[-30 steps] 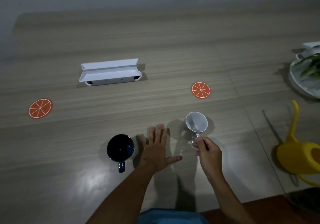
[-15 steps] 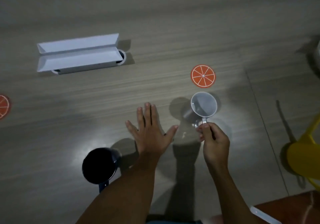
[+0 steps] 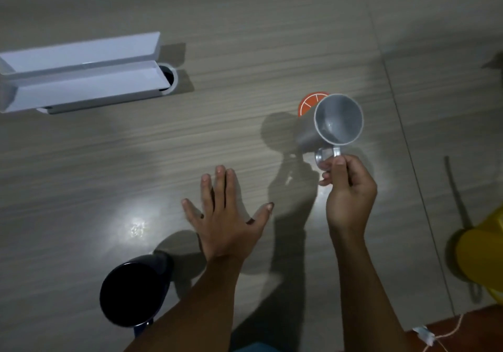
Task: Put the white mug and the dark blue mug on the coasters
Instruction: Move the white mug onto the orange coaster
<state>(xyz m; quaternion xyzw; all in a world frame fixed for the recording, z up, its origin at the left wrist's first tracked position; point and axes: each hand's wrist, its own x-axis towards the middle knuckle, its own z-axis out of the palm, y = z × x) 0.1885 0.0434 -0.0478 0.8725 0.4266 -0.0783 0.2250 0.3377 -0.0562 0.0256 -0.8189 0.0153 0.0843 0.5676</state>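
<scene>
The left hand (image 3: 226, 215) lay flat, palm down, with its fingers (image 3: 220, 185) spread and the thumb angled out to the right, the forearm running back toward the lower edge of the view. The right hand (image 3: 349, 191) was raised farther forward, fingers curled and the thumb pressed on top in a pinch grip, its forearm stretching back to the bottom edge.

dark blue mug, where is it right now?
Head view, bottom left: the dark blue mug stands on the table, untouched, beside the left forearm and below the flat left hand.
</scene>
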